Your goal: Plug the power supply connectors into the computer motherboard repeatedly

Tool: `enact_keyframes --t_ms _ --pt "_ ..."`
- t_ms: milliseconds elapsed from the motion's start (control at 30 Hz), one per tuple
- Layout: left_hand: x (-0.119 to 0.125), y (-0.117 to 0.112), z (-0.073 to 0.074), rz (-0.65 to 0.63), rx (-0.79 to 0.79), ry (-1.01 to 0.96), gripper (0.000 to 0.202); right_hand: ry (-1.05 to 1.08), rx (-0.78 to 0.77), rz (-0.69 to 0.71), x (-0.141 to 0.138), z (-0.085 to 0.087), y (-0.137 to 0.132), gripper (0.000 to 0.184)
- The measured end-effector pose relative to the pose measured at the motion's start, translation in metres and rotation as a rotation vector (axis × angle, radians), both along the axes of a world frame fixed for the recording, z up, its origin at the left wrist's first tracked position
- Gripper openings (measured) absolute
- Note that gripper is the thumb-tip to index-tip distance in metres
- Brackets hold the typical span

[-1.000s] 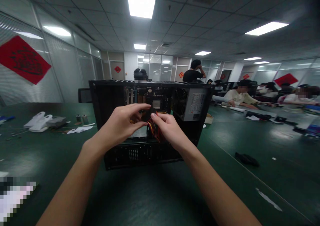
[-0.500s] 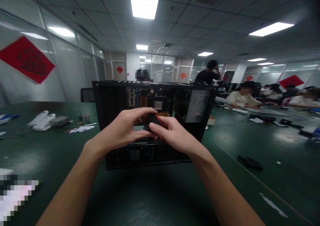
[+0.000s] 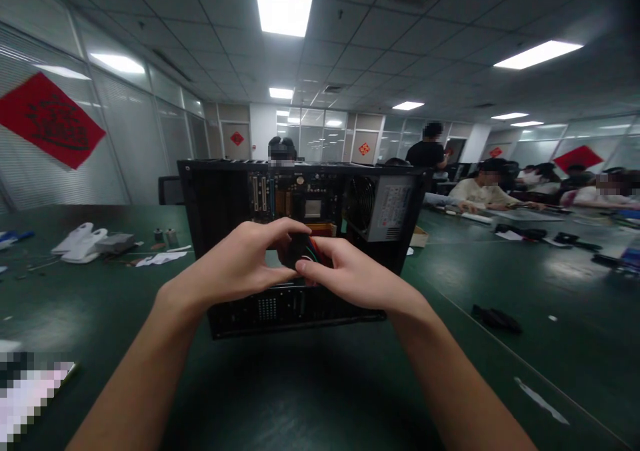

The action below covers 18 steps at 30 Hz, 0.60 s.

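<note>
Two hands pinched on one plug, in front of the opened computer case.

From the near edge outward, I see the forearms passing over the green table (image 3: 310, 398), with room to move on both sides. My left hand (image 3: 240, 264) and right hand (image 3: 350, 274) meet fingertip to fingertip, each closed in a pinch on a small black connector (image 3: 295, 248). It is held in the air just ahead of the computer case (image 3: 215, 198), and its coloured wires (image 3: 317, 251) run back inside. My judgement: the plug is being worked between the fingers, and what comes next calls for grip on the plug body, not the wires. The case's lower edge stands close behind the hands and its power supply (image 3: 393, 204) sits upper right. A black item (image 3: 495, 318) lies well apart on the right and white items (image 3: 80, 241) far left. Other people (image 3: 480, 191) sit at farther tables.
</note>
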<state>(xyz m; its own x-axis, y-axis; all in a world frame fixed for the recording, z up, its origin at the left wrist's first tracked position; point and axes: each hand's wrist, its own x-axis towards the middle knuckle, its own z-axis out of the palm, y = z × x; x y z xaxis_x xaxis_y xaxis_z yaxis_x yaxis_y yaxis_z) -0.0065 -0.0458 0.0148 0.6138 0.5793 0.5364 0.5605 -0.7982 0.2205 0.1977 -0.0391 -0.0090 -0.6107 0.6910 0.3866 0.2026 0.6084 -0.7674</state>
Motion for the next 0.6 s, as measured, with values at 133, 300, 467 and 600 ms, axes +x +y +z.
enact_keyframes --t_ms 133,300,467,600 --pt "0.002 -0.001 -0.001 -0.001 -0.067 0.012 0.052 -0.044 0.011 -0.039 0.003 0.0 0.0 0.014" --pt "0.006 0.003 -0.005 -0.008 -0.081 -0.002 0.05 -0.042 0.031 -0.076 -0.001 -0.003 0.0 0.013" --pt "0.01 0.01 -0.011 -0.016 -0.097 -0.037 0.048 -0.04 0.041 -0.132 -0.005 -0.008 0.006 0.013" --pt "0.007 0.013 -0.013 -0.001 -0.068 -0.015 0.046 -0.019 0.036 -0.153 -0.01 -0.013 0.013 0.013"
